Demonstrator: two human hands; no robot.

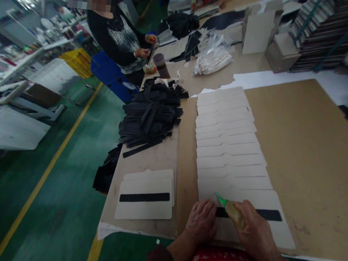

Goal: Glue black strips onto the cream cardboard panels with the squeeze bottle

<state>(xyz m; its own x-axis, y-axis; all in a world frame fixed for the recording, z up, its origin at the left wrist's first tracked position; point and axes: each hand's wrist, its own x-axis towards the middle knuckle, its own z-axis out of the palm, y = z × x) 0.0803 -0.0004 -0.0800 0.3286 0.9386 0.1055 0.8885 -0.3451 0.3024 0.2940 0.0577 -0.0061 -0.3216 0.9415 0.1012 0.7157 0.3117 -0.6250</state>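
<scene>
Right hand grips green-tipped bottle above a black strip

At the lower right of the frame, the right hand wraps closely around the yellowish bottle, its green nozzle pointing toward the upper left. The black strip lies across the nearest pale sheet, partly hidden behind the bottle and right hand. The left hand, at the lower centre, rests with fingers curled down at the strip's left end; whether it pinches anything, I cannot tell. Overlapping pale sheets run from there up to the centre right. Left of the hands lie more pale sheets, the top one bearing another black strip. Black strips are heaped near the centre. A co-worker stands at the upper left.
</scene>
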